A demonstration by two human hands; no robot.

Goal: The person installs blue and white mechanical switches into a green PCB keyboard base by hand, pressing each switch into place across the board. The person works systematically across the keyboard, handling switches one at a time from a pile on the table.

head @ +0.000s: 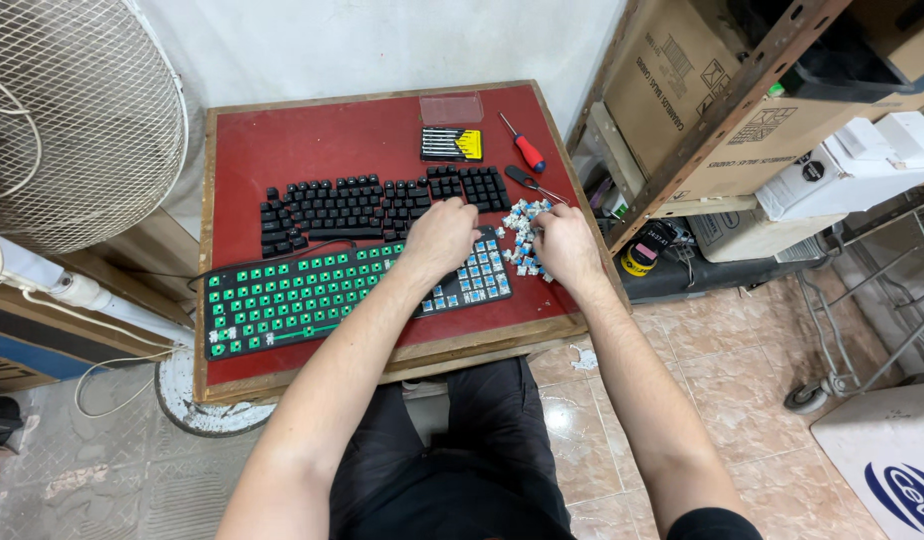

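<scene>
Your left hand [440, 238] presses curled on the keyboard [312, 295]; beside it your right hand [565, 247] pinches small, light, stiff switches [522, 222], probably best gripped by their sides.

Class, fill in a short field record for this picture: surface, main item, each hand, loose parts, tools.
Surface: red-topped table
Main item: keyboard with keycaps off, green switches showing
Left hand: resting on the keyboard's right end
Right hand: at the pile of loose switches
Loose parts: black keycaps laid in rows
Tools: red screwdriver, yellow bit set
</scene>
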